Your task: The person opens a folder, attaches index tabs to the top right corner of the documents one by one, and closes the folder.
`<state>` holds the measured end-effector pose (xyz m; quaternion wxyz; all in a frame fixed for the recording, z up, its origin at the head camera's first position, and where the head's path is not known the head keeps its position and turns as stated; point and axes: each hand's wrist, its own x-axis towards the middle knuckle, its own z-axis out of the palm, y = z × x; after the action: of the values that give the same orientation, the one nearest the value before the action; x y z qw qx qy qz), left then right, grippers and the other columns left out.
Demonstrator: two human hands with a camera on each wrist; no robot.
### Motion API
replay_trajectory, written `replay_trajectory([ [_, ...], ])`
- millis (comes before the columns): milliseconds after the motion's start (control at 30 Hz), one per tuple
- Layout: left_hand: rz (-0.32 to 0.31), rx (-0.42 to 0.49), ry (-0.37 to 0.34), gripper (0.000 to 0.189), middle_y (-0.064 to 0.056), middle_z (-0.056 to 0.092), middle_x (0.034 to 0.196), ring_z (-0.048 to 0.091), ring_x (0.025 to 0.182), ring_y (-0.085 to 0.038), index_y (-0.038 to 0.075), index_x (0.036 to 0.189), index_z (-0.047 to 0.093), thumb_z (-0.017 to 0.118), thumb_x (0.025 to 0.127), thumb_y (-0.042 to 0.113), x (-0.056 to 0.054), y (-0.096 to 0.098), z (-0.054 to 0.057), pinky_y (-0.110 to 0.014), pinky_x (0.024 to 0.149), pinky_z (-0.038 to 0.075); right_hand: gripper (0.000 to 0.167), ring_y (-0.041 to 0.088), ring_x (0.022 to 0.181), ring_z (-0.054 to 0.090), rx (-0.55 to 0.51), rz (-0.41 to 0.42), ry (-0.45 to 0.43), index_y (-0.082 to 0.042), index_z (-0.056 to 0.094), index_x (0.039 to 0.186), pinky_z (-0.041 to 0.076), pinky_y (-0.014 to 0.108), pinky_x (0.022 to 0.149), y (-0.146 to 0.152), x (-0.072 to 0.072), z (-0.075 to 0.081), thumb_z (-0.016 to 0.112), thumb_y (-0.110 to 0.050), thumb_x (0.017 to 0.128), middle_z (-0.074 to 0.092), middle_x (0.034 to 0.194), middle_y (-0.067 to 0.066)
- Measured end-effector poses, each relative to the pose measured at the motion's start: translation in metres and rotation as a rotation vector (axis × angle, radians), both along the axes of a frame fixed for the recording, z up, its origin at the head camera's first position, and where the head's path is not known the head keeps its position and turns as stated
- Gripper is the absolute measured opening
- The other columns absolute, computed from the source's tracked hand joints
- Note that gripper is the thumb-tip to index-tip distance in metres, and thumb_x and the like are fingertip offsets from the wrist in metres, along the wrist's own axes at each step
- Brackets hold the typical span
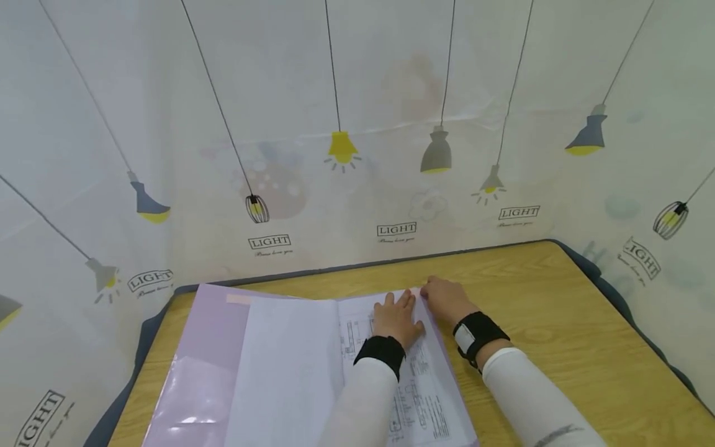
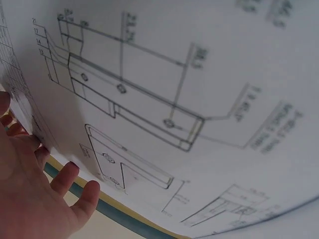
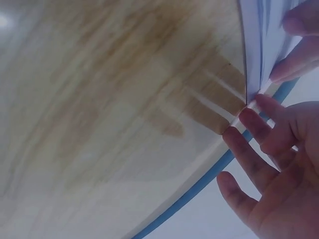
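Observation:
A purple folder (image 1: 209, 347) lies open on the wooden table, with a white page (image 1: 285, 366) turned to its left side. My left hand (image 1: 395, 318) rests with spread fingers on the right-hand sheet (image 1: 421, 397), which carries printed technical drawings. The line drawings on that sheet fill the left wrist view, past the relaxed fingers. At the folder's top right corner, my right hand (image 1: 449, 301) pinches the edge with thumb and forefinger. In the right wrist view, its other fingers fan out beside the stacked page edges (image 3: 254, 50); the thumb is mostly hidden.
The wooden table (image 1: 558, 323) extends to the right of the folder. A dark edge trim (image 1: 335, 269) runs along its back. Behind and beside it hangs a pale wall covering (image 1: 357, 205) printed with lamps and the word LIGHT.

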<state>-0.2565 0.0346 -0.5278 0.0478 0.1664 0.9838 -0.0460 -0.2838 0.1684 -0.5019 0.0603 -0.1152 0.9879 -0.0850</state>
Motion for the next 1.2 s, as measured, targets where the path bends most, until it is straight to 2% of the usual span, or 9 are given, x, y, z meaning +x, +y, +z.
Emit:
replay_trajectory([
  [167,0.004,-0.02,0.006,0.066,0.015,0.03,0.152,0.038,0.128,-0.017,0.03,0.147,0.033,0.049,0.089,0.058,0.0,0.0,0.0,-0.045,0.1,0.038,0.029,0.039,0.105,0.06,0.081,0.064,0.036,-0.011,0.065,0.12,0.045,0.058,0.089,0.002,0.006,-0.002,0.051,-0.006,0.095,0.058,0.123,0.019],
  [367,0.01,-0.037,0.014,0.067,0.014,0.032,0.152,0.038,0.13,-0.017,0.028,0.146,0.034,0.049,0.089,0.06,0.0,-0.002,0.0,-0.043,0.101,0.038,0.02,0.037,0.101,0.061,0.206,0.068,0.114,-0.007,0.07,0.108,0.037,0.06,0.096,0.011,0.011,0.0,0.06,-0.009,0.09,0.062,0.114,0.013],
  [600,0.049,0.036,0.03,0.068,0.006,0.042,0.145,0.042,0.125,-0.02,0.018,0.142,0.044,0.053,0.087,0.058,0.004,-0.007,0.003,-0.039,0.098,0.04,0.017,0.036,0.099,0.062,0.182,0.076,0.12,-0.008,0.072,0.103,0.035,0.061,0.097,0.011,0.009,0.001,0.06,-0.008,0.089,0.062,0.111,0.011],
  [700,0.061,0.11,-0.035,0.067,0.001,0.044,0.144,0.043,0.125,-0.022,0.013,0.14,0.045,0.054,0.088,0.055,0.005,-0.013,0.009,-0.038,0.099,0.041,0.019,0.036,0.098,0.063,0.153,0.056,0.1,-0.008,0.072,0.104,0.035,0.062,0.097,0.009,0.009,0.001,0.059,-0.007,0.09,0.062,0.114,0.012],
  [833,0.077,0.286,-0.19,0.063,-0.005,0.039,0.147,0.04,0.132,-0.027,0.007,0.139,0.045,0.058,0.09,0.045,0.008,-0.029,0.022,-0.04,0.103,0.04,0.022,0.037,0.099,0.062,0.117,0.046,0.072,-0.008,0.071,0.107,0.037,0.061,0.096,0.006,0.005,0.001,0.055,-0.007,0.092,0.06,0.117,0.013],
  [900,0.07,0.354,-0.24,0.061,-0.008,0.037,0.149,0.038,0.134,-0.029,0.006,0.139,0.044,0.059,0.091,0.04,0.014,-0.04,0.032,-0.042,0.104,0.039,0.024,0.037,0.101,0.061,0.11,0.04,0.062,-0.007,0.07,0.11,0.038,0.061,0.095,0.006,0.003,0.0,0.053,-0.007,0.093,0.059,0.119,0.014],
  [967,0.051,0.385,-0.254,0.061,-0.009,0.036,0.15,0.037,0.135,-0.031,0.006,0.14,0.043,0.06,0.091,0.038,0.023,-0.052,0.04,-0.044,0.105,0.037,0.026,0.038,0.104,0.06,0.108,0.029,0.044,-0.007,0.069,0.112,0.038,0.061,0.094,0.007,0.002,-0.001,0.051,-0.007,0.094,0.058,0.121,0.014],
  [1100,0.029,0.373,-0.193,0.06,-0.01,0.039,0.148,0.039,0.134,-0.032,0.008,0.139,0.045,0.062,0.09,0.038,0.044,-0.077,0.05,-0.048,0.104,0.037,0.03,0.038,0.108,0.059,0.105,0.003,0.013,-0.007,0.067,0.117,0.04,0.061,0.091,0.013,0.0,-0.002,0.049,-0.005,0.093,0.055,0.125,0.016],
  [1200,0.059,0.371,-0.154,0.061,-0.01,0.041,0.146,0.04,0.132,-0.032,0.009,0.138,0.047,0.065,0.088,0.039,0.059,-0.098,0.049,-0.05,0.103,0.038,0.03,0.037,0.103,0.06,0.102,0.001,0.009,-0.006,0.067,0.116,0.045,0.057,0.087,0.017,0.0,-0.003,0.049,-0.005,0.093,0.056,0.121,0.016],
])
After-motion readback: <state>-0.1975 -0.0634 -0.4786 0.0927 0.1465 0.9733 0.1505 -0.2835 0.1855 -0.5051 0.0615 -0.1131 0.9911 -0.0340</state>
